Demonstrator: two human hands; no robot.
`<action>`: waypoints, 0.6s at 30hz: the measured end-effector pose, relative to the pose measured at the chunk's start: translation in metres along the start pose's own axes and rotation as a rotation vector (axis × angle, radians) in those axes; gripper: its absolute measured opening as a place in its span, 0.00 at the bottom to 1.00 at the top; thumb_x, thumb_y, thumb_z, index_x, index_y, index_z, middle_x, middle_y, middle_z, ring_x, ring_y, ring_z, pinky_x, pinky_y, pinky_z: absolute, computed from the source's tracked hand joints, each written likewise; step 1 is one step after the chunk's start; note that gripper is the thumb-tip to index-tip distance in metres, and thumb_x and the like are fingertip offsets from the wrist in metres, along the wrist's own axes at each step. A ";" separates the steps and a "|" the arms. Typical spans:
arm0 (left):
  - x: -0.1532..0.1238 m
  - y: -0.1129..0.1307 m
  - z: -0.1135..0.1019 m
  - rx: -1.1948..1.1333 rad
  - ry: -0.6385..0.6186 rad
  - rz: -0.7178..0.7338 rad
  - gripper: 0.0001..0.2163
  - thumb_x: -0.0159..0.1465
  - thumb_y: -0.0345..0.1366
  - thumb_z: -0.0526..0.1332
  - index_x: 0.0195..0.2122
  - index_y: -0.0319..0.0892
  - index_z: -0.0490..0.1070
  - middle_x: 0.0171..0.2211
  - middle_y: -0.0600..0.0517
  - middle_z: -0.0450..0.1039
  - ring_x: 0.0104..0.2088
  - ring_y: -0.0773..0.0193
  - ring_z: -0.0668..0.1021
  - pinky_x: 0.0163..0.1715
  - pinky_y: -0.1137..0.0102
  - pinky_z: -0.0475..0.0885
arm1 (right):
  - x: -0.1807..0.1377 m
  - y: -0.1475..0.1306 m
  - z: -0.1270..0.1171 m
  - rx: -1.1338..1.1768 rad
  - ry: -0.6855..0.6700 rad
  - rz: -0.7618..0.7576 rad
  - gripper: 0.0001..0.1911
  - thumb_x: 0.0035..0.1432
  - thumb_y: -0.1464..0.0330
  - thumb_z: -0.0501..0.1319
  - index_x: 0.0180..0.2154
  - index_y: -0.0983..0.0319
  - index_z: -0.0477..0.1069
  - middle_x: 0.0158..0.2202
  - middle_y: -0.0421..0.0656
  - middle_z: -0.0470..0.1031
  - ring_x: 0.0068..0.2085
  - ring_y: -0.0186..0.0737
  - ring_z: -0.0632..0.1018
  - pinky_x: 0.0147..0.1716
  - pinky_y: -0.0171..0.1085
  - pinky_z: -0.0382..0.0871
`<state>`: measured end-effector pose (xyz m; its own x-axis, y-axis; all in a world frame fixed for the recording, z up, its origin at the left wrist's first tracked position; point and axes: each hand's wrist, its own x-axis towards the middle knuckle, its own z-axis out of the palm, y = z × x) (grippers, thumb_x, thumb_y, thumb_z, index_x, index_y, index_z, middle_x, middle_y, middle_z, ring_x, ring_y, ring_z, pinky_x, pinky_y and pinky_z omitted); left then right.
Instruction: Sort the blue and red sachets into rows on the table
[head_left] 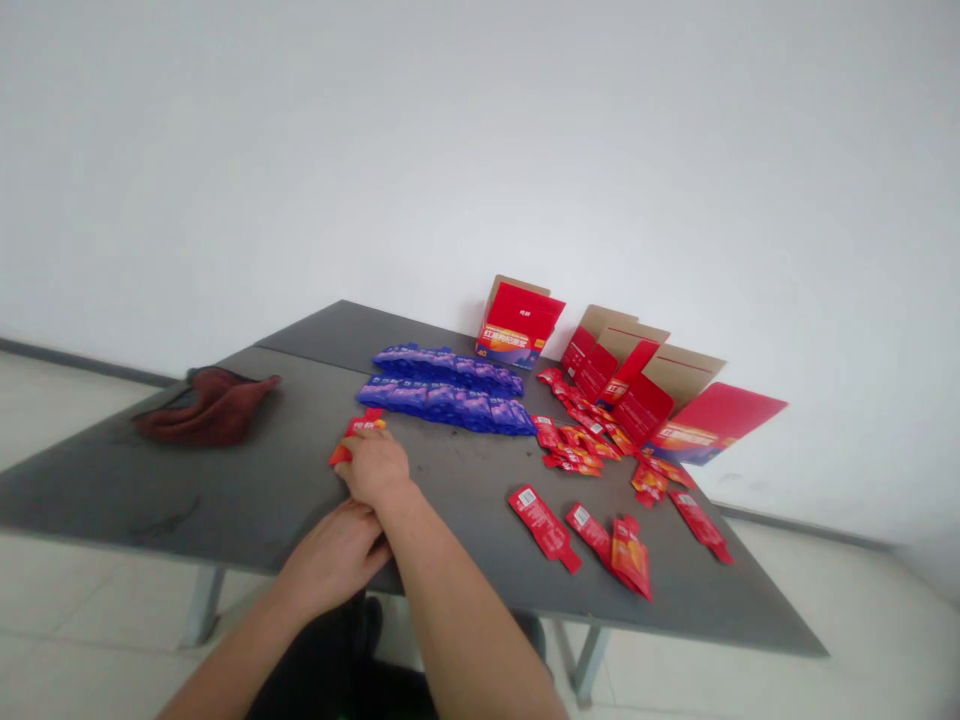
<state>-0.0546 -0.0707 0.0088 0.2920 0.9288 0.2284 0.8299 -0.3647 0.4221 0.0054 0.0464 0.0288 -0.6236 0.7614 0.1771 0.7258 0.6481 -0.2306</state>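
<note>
A red-and-orange sachet lies on the left middle of the dark table. Over its near right part is my right hand, with its fingers bent down onto the packet. My left hand is just nearer to me, beside the right wrist at the table's front edge. The right wrist covers most of the left fingers, so whatever may be in them is hidden. Beyond my hands, two overlapping rows of blue-purple sachets stretch across the table.
Opened red cartons stand at the back and right, flaps raised. Many loose red sachets are spread on the right side of the grey table. A crumpled dark-red cloth lies at left. A white wall rises behind.
</note>
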 end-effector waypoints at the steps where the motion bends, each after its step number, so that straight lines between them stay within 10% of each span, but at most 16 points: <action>1: 0.000 -0.001 0.001 0.003 -0.004 -0.004 0.12 0.64 0.34 0.59 0.45 0.44 0.79 0.46 0.44 0.83 0.49 0.49 0.82 0.53 0.57 0.75 | 0.000 0.000 0.000 -0.008 -0.004 0.012 0.17 0.67 0.58 0.62 0.52 0.59 0.77 0.58 0.47 0.75 0.59 0.47 0.71 0.56 0.42 0.67; 11: 0.001 -0.016 0.010 0.061 -0.020 0.056 0.14 0.69 0.42 0.57 0.45 0.46 0.81 0.49 0.46 0.83 0.51 0.49 0.82 0.56 0.56 0.74 | -0.032 0.000 -0.016 0.032 0.248 0.008 0.27 0.66 0.47 0.60 0.56 0.58 0.73 0.59 0.42 0.75 0.57 0.46 0.74 0.53 0.41 0.70; 18: 0.003 -0.046 0.030 0.080 0.055 0.127 0.23 0.68 0.57 0.58 0.57 0.53 0.76 0.63 0.52 0.73 0.65 0.48 0.73 0.67 0.51 0.65 | -0.143 0.104 -0.114 -0.291 0.084 0.462 0.28 0.56 0.46 0.68 0.45 0.63 0.79 0.47 0.55 0.80 0.52 0.55 0.77 0.50 0.47 0.71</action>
<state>-0.0777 -0.0494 -0.0364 0.3727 0.8695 0.3242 0.8236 -0.4709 0.3161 0.2034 0.0071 0.0888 -0.2049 0.9583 0.1989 0.9761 0.2150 -0.0304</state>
